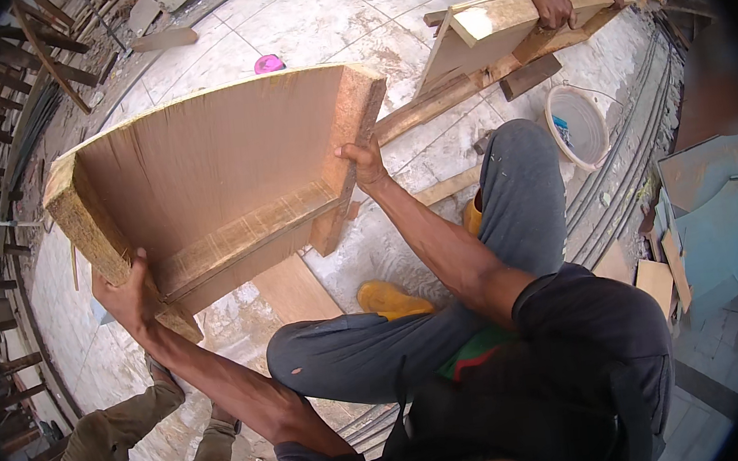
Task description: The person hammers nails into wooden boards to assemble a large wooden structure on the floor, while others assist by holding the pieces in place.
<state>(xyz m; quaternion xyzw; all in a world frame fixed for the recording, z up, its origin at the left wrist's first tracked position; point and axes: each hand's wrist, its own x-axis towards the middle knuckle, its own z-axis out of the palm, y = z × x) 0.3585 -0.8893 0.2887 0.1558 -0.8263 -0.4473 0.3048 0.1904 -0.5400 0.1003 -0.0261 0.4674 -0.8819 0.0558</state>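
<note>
Grimy tiled floor (296, 26) beyond and below; between left fingers (139, 264) and right fingers (353, 151), both wrapped around end battens (91, 217), a tilted wood-framed panel (211, 157). Probably stiff, fairly heavy and rough enough not to slip, so best taken by those thick battens. Hidden behind the wood: the panel's far face, most of the gripping fingers and any contact with the floor.

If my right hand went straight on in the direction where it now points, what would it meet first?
First, the right end board, which the right hand holds; beyond it, probably the brown panel, though depth is hard to judge.
</note>
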